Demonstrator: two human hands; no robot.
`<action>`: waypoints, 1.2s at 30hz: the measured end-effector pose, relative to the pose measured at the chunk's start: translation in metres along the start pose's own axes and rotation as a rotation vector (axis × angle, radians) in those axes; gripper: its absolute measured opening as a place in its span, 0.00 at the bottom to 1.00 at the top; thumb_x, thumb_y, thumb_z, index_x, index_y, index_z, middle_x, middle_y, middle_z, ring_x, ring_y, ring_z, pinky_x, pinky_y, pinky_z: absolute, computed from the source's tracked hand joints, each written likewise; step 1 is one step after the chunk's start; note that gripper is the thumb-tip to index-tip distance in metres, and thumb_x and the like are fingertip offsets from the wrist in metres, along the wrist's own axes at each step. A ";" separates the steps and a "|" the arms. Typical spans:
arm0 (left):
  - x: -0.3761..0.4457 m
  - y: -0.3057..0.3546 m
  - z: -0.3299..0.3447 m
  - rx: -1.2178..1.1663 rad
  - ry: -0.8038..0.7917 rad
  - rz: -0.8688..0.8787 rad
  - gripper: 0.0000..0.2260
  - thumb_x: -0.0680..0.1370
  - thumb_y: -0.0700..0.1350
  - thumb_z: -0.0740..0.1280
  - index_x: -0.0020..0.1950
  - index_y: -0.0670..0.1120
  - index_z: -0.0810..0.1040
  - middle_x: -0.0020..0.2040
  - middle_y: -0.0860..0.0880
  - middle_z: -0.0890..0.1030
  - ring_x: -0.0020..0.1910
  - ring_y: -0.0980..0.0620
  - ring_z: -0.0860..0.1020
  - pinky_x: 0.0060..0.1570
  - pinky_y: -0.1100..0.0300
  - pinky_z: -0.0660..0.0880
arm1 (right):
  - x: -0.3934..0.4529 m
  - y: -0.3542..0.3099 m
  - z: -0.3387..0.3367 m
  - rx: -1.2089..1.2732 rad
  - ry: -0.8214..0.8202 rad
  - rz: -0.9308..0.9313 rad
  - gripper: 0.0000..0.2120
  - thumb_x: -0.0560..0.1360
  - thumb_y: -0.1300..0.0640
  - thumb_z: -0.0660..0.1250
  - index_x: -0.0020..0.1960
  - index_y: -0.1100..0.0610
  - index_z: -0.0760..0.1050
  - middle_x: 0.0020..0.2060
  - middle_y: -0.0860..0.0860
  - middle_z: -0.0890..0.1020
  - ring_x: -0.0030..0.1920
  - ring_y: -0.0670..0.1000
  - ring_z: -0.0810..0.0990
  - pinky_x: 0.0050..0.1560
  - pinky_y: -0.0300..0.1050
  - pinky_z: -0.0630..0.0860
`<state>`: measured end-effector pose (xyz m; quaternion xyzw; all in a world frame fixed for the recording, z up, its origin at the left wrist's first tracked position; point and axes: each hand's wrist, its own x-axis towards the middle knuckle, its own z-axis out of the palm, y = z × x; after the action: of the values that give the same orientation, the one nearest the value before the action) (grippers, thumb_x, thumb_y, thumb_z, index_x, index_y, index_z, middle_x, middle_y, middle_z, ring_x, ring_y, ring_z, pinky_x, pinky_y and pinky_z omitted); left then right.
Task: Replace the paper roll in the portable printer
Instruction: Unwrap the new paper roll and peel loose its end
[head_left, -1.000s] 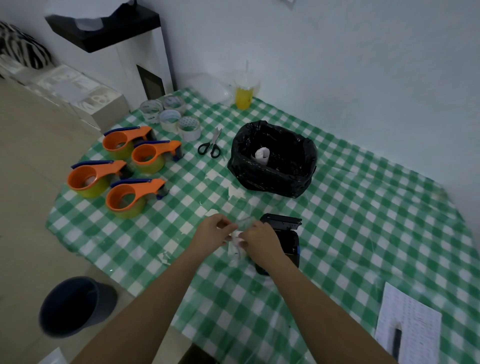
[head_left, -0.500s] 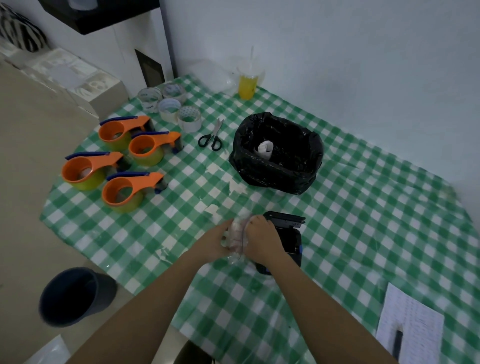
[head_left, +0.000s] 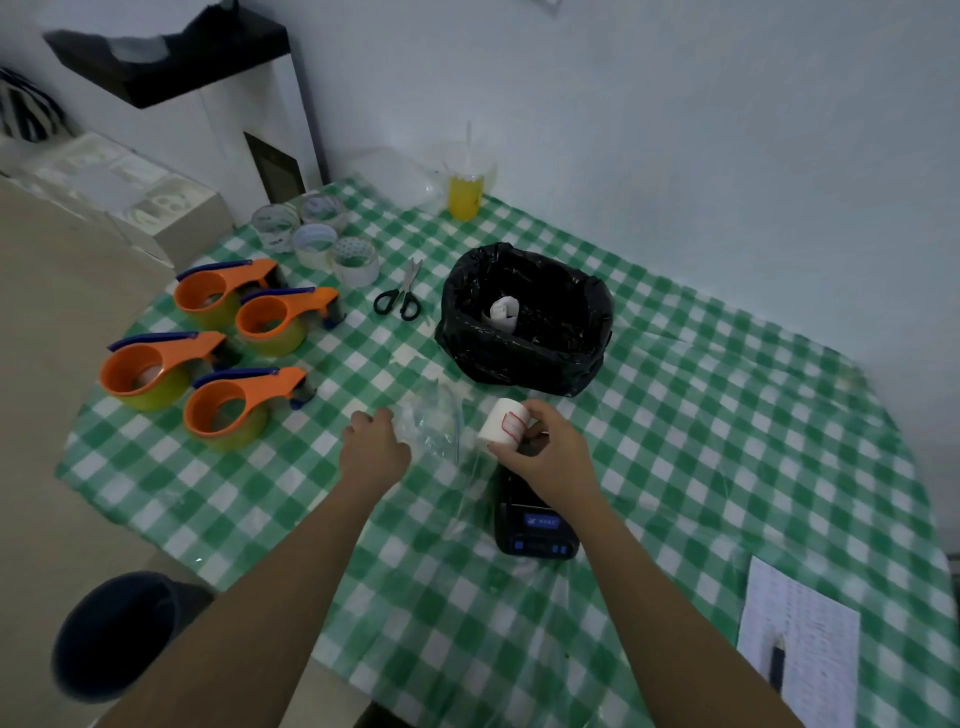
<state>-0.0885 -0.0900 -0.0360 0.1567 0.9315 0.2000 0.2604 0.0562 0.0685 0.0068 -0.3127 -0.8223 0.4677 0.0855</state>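
Note:
My right hand (head_left: 549, 451) grips a white paper roll (head_left: 505, 428) with a red mark on its label, held just above the far end of the black portable printer (head_left: 535, 525). The printer lies on the green checked tablecloth, its blue-lit panel toward me and its far part hidden under my hand. My left hand (head_left: 375, 447) pinches the edge of a clear plastic wrapper (head_left: 436, 423) that lies on the cloth between both hands. A crumpled white paper roll (head_left: 503, 310) sits inside the black bin bag (head_left: 524, 353) beyond the printer.
Several orange tape dispensers (head_left: 228, 353) stand at the left, with tape rolls (head_left: 322, 241) and black scissors (head_left: 400, 299) behind them. A yellow drink cup (head_left: 466, 195) is by the wall. A printed sheet with a pen (head_left: 795, 654) lies front right. A dark bucket (head_left: 111, 634) sits on the floor.
Both hands were together working at the wrapped roll. Now they have parted: the right hand holds the bare roll, and the left hand holds the empty wrapper off to the left.

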 end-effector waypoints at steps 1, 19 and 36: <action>-0.003 0.005 -0.003 0.014 -0.033 -0.019 0.25 0.75 0.44 0.64 0.70 0.41 0.63 0.66 0.36 0.64 0.66 0.35 0.63 0.63 0.44 0.67 | -0.002 -0.002 -0.002 0.009 0.004 -0.004 0.22 0.66 0.49 0.76 0.55 0.49 0.70 0.42 0.49 0.78 0.41 0.48 0.78 0.39 0.38 0.75; -0.054 0.098 -0.004 -1.092 -0.605 0.140 0.15 0.79 0.48 0.60 0.60 0.41 0.76 0.49 0.47 0.83 0.45 0.55 0.83 0.47 0.63 0.81 | -0.042 -0.015 -0.036 0.366 0.163 -0.008 0.20 0.74 0.55 0.69 0.64 0.50 0.71 0.56 0.47 0.77 0.54 0.38 0.77 0.51 0.30 0.76; -0.068 0.109 -0.029 -0.734 -0.517 0.402 0.21 0.73 0.43 0.71 0.62 0.46 0.68 0.56 0.51 0.74 0.51 0.54 0.77 0.48 0.63 0.77 | -0.035 -0.030 -0.069 0.433 0.032 0.079 0.06 0.74 0.65 0.66 0.45 0.57 0.80 0.39 0.50 0.83 0.33 0.39 0.78 0.33 0.30 0.74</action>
<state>-0.0282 -0.0306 0.0646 0.2758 0.6556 0.5159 0.4774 0.1005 0.0862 0.0750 -0.3263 -0.6883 0.6313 0.1456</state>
